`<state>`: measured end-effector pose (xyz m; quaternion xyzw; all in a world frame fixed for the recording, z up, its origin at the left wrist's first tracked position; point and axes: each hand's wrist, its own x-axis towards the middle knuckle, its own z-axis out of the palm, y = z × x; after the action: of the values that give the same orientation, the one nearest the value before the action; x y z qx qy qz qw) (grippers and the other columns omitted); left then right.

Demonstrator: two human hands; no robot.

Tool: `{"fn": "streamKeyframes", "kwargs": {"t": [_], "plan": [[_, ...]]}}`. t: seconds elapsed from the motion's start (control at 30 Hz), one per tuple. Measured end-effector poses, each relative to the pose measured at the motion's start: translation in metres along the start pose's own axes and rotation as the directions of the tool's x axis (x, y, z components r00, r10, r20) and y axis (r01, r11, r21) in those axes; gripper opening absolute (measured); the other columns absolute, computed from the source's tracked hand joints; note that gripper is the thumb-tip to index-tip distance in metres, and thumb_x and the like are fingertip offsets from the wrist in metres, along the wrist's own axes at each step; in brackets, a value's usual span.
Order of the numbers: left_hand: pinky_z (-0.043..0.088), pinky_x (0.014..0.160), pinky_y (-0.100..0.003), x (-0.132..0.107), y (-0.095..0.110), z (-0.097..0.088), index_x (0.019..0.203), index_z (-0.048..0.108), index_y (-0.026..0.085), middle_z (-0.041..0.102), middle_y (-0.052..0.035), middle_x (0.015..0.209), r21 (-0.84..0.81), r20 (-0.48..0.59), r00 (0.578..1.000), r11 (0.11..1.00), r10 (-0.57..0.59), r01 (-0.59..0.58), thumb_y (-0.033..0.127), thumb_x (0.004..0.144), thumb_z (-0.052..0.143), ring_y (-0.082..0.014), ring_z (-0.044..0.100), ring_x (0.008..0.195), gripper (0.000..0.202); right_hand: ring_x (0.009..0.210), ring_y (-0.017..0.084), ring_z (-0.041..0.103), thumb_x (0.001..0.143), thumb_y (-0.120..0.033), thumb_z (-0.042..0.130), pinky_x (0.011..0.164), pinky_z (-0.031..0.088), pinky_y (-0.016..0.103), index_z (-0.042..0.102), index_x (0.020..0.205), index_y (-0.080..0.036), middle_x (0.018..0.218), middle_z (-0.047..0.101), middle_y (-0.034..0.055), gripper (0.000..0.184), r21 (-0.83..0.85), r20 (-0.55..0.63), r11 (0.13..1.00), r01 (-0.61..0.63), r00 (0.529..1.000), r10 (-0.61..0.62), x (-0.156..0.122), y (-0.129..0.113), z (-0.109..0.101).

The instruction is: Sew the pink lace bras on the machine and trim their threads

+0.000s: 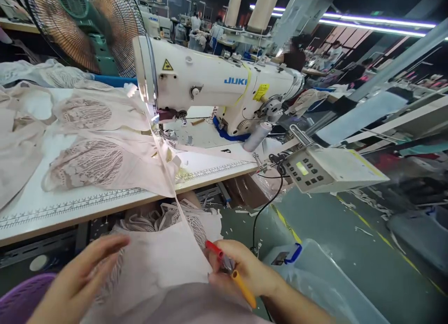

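Note:
My right hand (254, 268) is closed around small thread snips (228, 264) with one red and one orange handle. Its fingertips meet the edge of a pale pink fabric piece (161, 256) with lace parts; whether they pinch it is hard to see. A narrow pale strip (184, 216) runs from that edge up to the needle area of the white sewing machine (206, 77). My left hand (79, 277) is over the left side of the fabric, fingers stretched and thumb apart, holding nothing visible. More pink lace-panelled pieces (91, 163) lie on the sewing table (31, 214).
A large fan (84, 30) stands behind the table at left. A control box (336, 170) juts out at right, its black cable (257, 217) hanging down. Below are a clear plastic bin (325, 272) and a purple basket (26, 298). A thread cone (257, 136) sits beside the machine.

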<state>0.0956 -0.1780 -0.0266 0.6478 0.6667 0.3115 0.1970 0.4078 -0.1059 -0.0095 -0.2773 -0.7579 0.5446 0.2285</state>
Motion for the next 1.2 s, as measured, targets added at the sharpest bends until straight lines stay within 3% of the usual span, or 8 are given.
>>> {"fn": "streamKeyframes", "kwargs": {"t": [0.13, 0.23, 0.37, 0.53, 0.7, 0.9, 1.07, 1.2], "plan": [[0.051, 0.083, -0.031, 0.048, 0.052, 0.033, 0.103, 0.064, 0.022, 0.069, -0.0070, 0.101, -0.272, 0.259, 0.959, 0.961, 0.115, -0.042, 0.039, 0.085, 0.046, -0.0210, 0.064, 0.094, 0.030, 0.056, 0.009, 0.036, 0.071, -0.026, 0.059, 0.053, 0.030, 0.021, 0.040, 0.066, -0.019, 0.061, 0.042, -0.0046, 0.021, -0.045, -0.017, 0.998, -0.043, 0.999, 0.042, -0.004, -0.003, 0.005], [0.049, 0.063, -0.027, 0.059, 0.074, 0.045, 0.081, 0.060, 0.021, 0.064, -0.0025, 0.073, -0.431, 0.351, 0.936, 0.882, -0.031, 0.191, 0.043, 0.081, 0.050, -0.0175, 0.059, 0.069, 0.024, 0.056, 0.009, 0.037, 0.071, -0.025, 0.058, 0.052, 0.031, 0.021, 0.039, 0.066, -0.020, 0.061, 0.042, -0.0046, 0.020, -0.048, -0.056, 0.994, -0.103, 0.993, 0.100, -0.008, 0.000, 0.006], [0.045, 0.059, -0.026, 0.047, 0.069, 0.050, 0.082, 0.059, 0.020, 0.058, 0.0004, 0.070, -0.582, 0.569, 0.805, 0.610, -0.167, 0.538, 0.054, 0.077, 0.055, -0.0158, 0.054, 0.063, 0.034, 0.057, 0.010, 0.039, 0.068, -0.023, 0.058, 0.052, 0.033, 0.020, 0.039, 0.066, -0.020, 0.063, 0.044, -0.0038, 0.019, -0.023, -0.092, 0.999, -0.045, 0.995, 0.042, -0.006, 0.004, 0.005], [0.043, 0.078, -0.029, 0.047, 0.057, 0.050, 0.061, 0.057, 0.019, 0.059, -0.0038, 0.082, -0.566, 0.579, 0.811, 0.676, -0.082, 0.472, 0.053, 0.073, 0.061, -0.0183, 0.053, 0.079, 0.036, 0.063, 0.011, 0.049, 0.069, -0.026, 0.057, 0.058, 0.041, 0.021, 0.042, 0.065, -0.020, 0.067, 0.051, -0.0015, 0.016, -0.008, 0.001, 0.991, 0.133, 0.991, -0.133, 0.006, -0.001, 0.004], [0.034, 0.058, -0.023, 0.055, 0.049, 0.050, 0.068, 0.053, 0.019, 0.045, 0.0034, 0.064, -0.565, 0.743, 0.663, 0.619, 0.095, 0.545, 0.057, 0.075, 0.057, -0.0116, 0.038, 0.060, 0.039, 0.065, 0.012, 0.053, 0.078, -0.033, 0.057, 0.060, 0.044, 0.023, 0.046, 0.071, -0.020, 0.070, 0.055, 0.0004, 0.018, 0.019, 0.152, 0.993, 0.118, 0.981, -0.120, 0.015, 0.003, -0.011], [0.032, 0.058, -0.024, 0.048, 0.057, 0.047, 0.062, 0.045, 0.019, 0.038, 0.0043, 0.063, -0.518, 0.670, 0.742, 0.726, 0.017, 0.451, 0.054, 0.076, 0.050, -0.0123, 0.036, 0.062, 0.038, 0.063, 0.014, 0.049, 0.073, -0.076, 0.050, 0.055, 0.042, 0.026, 0.055, 0.084, -0.015, 0.076, 0.055, 0.0047, 0.062, -0.310, 0.415, 0.950, -0.035, 0.894, 0.168, 0.044, 0.005, -0.065], [0.033, 0.056, -0.024, 0.044, 0.057, 0.051, 0.061, 0.046, 0.019, 0.039, 0.0045, 0.061, -0.527, 0.653, 0.757, 0.705, -0.022, 0.475, 0.051, 0.074, 0.052, -0.0123, 0.038, 0.060, 0.035, 0.053, 0.011, 0.039, 0.074, -0.076, 0.049, 0.049, 0.032, 0.023, 0.055, 0.069, -0.017, 0.060, 0.046, -0.0019, 0.060, -0.482, 0.625, 0.876, 0.023, 0.709, 0.326, 0.082, -0.006, -0.079], [0.032, 0.055, -0.023, 0.040, 0.052, 0.050, 0.062, 0.049, 0.018, 0.041, 0.0045, 0.061, -0.538, 0.660, 0.750, 0.670, -0.043, 0.512, 0.050, 0.074, 0.053, -0.0116, 0.037, 0.059, 0.034, 0.048, 0.009, 0.033, 0.071, -0.074, 0.056, 0.045, 0.026, 0.022, 0.052, 0.065, -0.018, 0.055, 0.042, -0.0042, 0.056, -0.593, 0.641, 0.803, 0.067, 0.643, 0.420, 0.106, -0.022, -0.069]]}}
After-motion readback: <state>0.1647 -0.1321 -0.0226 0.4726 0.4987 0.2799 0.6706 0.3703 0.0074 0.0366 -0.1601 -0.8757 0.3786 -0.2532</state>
